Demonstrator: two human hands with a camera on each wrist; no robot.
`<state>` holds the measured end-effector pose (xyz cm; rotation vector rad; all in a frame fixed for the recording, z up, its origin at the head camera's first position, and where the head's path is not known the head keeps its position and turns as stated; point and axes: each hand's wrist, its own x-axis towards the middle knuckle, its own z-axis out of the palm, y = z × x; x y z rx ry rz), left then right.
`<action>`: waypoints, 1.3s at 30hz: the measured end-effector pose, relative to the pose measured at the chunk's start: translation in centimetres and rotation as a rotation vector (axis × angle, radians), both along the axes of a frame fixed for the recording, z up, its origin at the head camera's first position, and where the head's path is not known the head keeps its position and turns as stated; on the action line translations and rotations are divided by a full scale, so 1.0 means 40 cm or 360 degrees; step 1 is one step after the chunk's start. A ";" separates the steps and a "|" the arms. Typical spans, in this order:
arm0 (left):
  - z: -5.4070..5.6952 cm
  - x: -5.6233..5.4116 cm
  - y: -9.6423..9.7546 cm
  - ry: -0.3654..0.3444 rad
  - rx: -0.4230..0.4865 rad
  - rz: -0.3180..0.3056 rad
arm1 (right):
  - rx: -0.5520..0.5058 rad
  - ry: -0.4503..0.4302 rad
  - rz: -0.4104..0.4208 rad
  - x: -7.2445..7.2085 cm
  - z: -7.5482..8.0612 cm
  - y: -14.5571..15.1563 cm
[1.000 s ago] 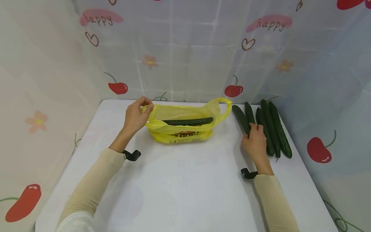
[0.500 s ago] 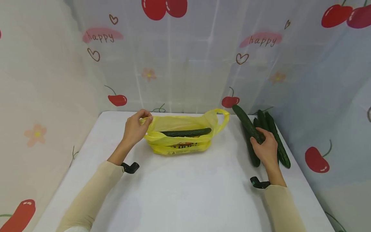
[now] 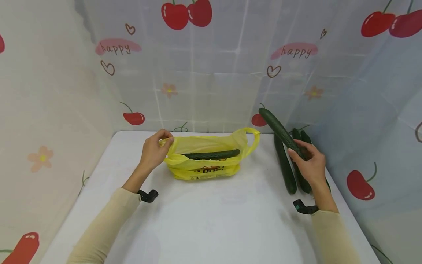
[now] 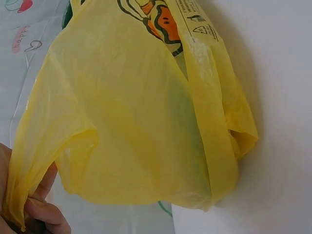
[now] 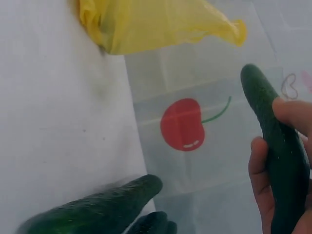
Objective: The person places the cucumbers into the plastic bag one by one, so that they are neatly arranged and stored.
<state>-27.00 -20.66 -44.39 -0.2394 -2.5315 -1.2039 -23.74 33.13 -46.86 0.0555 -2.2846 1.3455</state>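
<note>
On the white table (image 3: 211,220), near its back edge, sits a yellow bag (image 3: 202,167) with its mouth open at the top. The left hand (image 3: 155,148) pinches the bag's left handle between thumb and fingers. The other handle (image 3: 253,142) stands up in a loop on the right side, with no hand on it. Inside the bag, one cucumber (image 3: 212,155) lies sideways. The right hand (image 3: 311,165) grips another cucumber (image 3: 278,126), with the thumb on one side and fingers on the other. It is up in the air, tilted, and its far tip points toward the back wall (image 3: 214,91), covering part of a red cherry (image 3: 257,120) printed there. Under and beside that hand, more cucumbers (image 3: 286,168) lie on the table, side by side. The hand hides some of them, so I cannot count them all. The looped handle is between the held cucumber and the bag's mouth. A black clip (image 3: 304,208) sits at the right wrist, and a matching one (image 3: 149,196) at the left, both next to tan sleeves (image 3: 336,234).
</note>
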 end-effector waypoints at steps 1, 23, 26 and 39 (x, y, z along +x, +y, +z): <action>-0.001 0.000 0.000 -0.0001 -0.0003 0.0000 | -0.0024 0.0025 0.0062 -0.003 0.006 0.000; -0.004 0.003 0.002 0.0018 0.0002 0.0000 | 0.0829 0.0125 0.0661 -0.072 0.137 -0.161; -0.004 0.003 0.000 0.0033 0.0002 -0.0010 | 0.0934 0.0120 0.0737 -0.080 0.143 -0.203; 0.004 0.001 0.001 0.0050 -0.0019 -0.0011 | 0.1226 -0.0166 0.0939 -0.112 0.127 -0.385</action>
